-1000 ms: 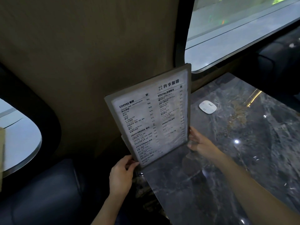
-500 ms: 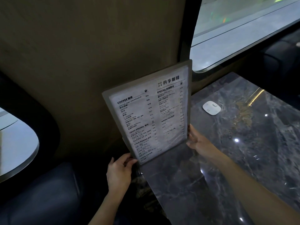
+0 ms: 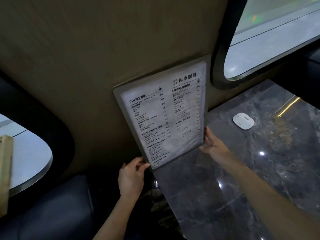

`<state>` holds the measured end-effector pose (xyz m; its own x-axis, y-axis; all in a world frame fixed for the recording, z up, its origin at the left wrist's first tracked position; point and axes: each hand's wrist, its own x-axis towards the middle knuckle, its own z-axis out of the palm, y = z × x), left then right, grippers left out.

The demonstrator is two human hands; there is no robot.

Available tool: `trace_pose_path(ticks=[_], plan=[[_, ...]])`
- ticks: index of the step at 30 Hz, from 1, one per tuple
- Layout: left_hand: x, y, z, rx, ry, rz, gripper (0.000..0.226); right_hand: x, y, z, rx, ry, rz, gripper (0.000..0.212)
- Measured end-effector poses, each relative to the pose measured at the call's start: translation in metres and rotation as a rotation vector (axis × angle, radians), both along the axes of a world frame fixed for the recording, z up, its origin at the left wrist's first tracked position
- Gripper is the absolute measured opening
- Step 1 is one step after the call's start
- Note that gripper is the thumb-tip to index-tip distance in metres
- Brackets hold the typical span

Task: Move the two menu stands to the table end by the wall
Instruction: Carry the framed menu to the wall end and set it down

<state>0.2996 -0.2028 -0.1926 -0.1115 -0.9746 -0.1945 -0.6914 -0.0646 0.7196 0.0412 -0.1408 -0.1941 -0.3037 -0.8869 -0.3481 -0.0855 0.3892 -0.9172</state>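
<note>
A dark grey marble-look desk (image 3: 216, 196), polished and glossy, throws back points of light at 3 o'clock. On it lies a small smooth white plastic disc (image 3: 243, 121). The menu stand (image 3: 164, 115) shows a matt grey frame around a printed paper sheet under a faintly shiny clear cover. The wall (image 3: 86, 58) behind is matt, finely grained tan. At 7 o'clock, a dark seat (image 3: 52, 213) looks smooth, like leather.
</note>
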Motion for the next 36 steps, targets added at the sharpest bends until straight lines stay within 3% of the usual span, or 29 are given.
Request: trace_pose_path(ticks=[10, 19, 23, 28, 36], plan=[[-0.002, 0.004, -0.008, 0.01, -0.035, 0.062, 0.019, -0.008, -0.007, -0.01, -0.018, 0.003, -0.019, 0.074], [-0.01, 0.014, -0.003, -0.075, -0.015, 0.097, 0.014, -0.001, 0.007, -0.008, -0.026, 0.235, 0.025, 0.079], [-0.016, 0.029, 0.008, -0.298, -0.056, 0.158, 0.018, -0.012, 0.028, -0.015, 0.095, 0.369, -0.021, 0.071], [-0.039, 0.057, 0.024, -0.557, -0.027, -0.102, 0.028, -0.028, 0.07, -0.009, 0.147, 0.457, -0.066, 0.065], [-0.118, 0.111, 0.03, -0.28, 0.029, -0.512, 0.039, -0.044, 0.177, 0.019, 0.107, 0.597, -0.263, 0.059]])
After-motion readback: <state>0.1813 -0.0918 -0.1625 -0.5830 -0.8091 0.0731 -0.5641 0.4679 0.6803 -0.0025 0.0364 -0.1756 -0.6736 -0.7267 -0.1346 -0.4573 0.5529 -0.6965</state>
